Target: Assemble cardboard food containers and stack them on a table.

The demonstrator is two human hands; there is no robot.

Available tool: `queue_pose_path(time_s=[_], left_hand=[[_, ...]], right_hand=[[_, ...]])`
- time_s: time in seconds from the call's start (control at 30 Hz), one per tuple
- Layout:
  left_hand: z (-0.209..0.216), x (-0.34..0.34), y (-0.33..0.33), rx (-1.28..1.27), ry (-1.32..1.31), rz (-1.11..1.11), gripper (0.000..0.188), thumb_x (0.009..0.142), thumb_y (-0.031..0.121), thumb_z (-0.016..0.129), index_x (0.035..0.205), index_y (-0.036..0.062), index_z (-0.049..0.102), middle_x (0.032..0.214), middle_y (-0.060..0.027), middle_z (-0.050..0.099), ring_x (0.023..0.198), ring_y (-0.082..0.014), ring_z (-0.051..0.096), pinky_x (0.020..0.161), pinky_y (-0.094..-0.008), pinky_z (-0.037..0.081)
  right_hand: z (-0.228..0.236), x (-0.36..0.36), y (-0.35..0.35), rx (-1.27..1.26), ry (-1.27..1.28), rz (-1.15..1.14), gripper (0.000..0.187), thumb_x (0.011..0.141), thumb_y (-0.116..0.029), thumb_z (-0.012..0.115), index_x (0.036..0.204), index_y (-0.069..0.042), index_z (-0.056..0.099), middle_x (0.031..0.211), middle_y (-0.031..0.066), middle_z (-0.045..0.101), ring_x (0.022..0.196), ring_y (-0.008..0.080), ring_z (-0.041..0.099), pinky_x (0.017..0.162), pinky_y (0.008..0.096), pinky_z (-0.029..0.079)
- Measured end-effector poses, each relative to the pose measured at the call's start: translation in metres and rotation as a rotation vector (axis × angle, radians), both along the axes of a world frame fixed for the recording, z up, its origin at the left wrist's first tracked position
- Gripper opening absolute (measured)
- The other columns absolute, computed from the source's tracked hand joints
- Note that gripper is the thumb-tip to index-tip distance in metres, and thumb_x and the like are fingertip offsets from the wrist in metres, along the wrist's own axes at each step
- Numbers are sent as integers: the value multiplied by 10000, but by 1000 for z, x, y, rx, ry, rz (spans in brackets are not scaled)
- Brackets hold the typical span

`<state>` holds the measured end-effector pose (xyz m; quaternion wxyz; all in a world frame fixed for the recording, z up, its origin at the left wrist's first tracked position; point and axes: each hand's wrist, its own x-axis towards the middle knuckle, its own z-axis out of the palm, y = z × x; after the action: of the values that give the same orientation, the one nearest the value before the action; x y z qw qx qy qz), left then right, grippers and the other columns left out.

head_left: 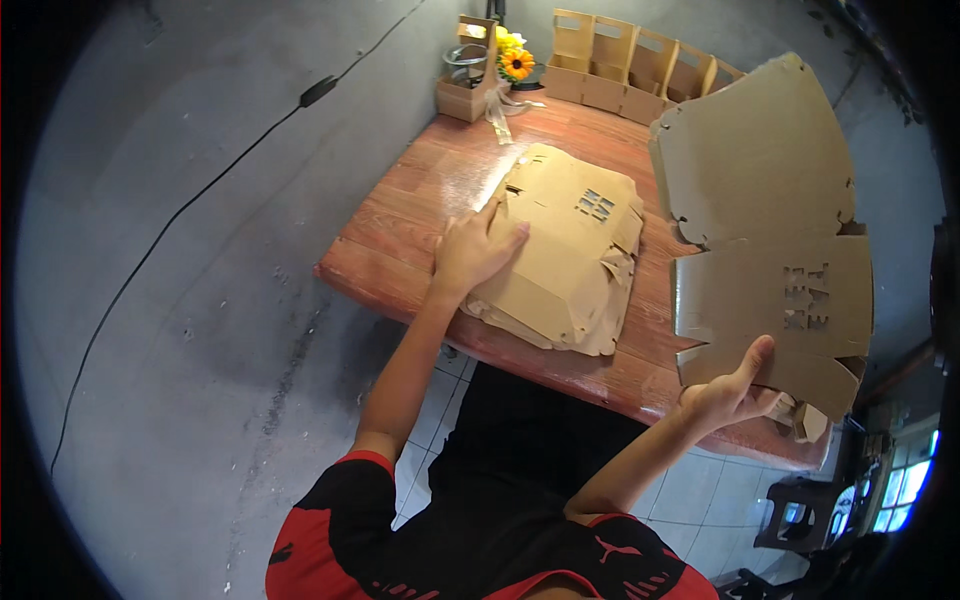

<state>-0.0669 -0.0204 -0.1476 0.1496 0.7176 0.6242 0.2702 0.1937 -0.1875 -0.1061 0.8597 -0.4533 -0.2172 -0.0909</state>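
Observation:
On the table lies a stack of flat cardboard box blanks [550,250], brown, with cut-out lettering and notched edges. My left hand [474,250] rests on its left side, thumb spread across the top sheet and fingers stretched along the edge. At the right, my right hand [728,396] grips a single unfolded cardboard box blank [760,180] by its lower part, thumb on the near face. This blank stands raised and tilted above the table's right side, creased across the middle, with cut-out lettering in its lower panel. The fingers behind it are partly hidden.
The reddish wooden table [385,215] meets a grey wall at left. Along its back stand cardboard carriers [600,70], another carrier [465,95] and yellow-orange flowers [515,62]. A small cardboard piece [805,420] sits at the right edge. A dark stool [808,512] stands on the tiled floor.

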Motion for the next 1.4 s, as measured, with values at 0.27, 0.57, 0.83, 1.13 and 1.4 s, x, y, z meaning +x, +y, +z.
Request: queue_pose_path(time_s=[0.27, 0.57, 0.83, 1.13, 1.4], left_hand=[[-8, 78, -11, -234, -73, 32, 805, 949, 643, 540, 1569, 146, 412, 1513, -191, 464, 1400, -362, 435, 1156, -419, 343], [0, -27, -124, 393, -1606, -261, 725, 1044, 529, 457, 1529, 3, 336, 1437, -149, 523, 1282, -267, 550, 1084, -421, 447], [30, -83, -111, 178, -1409, 260, 417, 1019, 232, 588, 1357, 21, 465, 1226, -86, 625, 902, -139, 626, 694, -278, 513], [-44, -127, -59, 17, -1699, 428, 374, 981, 122, 524, 1339, 18, 488, 1259, -149, 609, 1120, -280, 650, 893, -427, 608], [-57, -170, 18, -88, -1834, 423, 342, 961, 147, 604, 1260, -17, 576, 1237, -144, 660, 1149, -301, 657, 985, -437, 576]], right_hand=[[-2, -26, -9, -144, -411, -4, 228, 955, 54, 659, 1178, 91, 632, 1079, 158, 697, 918, 207, 667, 772, 330, 554], [2, -159, 43, -293, -907, 381, 494, 836, -132, 710, 1324, -59, 677, 1352, 220, 650, 1192, 369, 671, 870, 403, 535], [-36, -256, 90, -463, -1191, 468, 472, 911, -265, 619, 1365, -133, 609, 1374, 122, 635, 1205, 351, 648, 1022, 477, 399], [-50, -221, 75, -563, -1259, 900, 605, 808, -170, 760, 1388, -155, 586, 1529, 214, 466, 1378, 448, 471, 1102, 547, 358], [-15, -90, -4, -504, -885, 1130, 478, 820, -67, 770, 1284, -116, 667, 1460, 187, 536, 1278, 368, 582, 1040, 452, 500]])
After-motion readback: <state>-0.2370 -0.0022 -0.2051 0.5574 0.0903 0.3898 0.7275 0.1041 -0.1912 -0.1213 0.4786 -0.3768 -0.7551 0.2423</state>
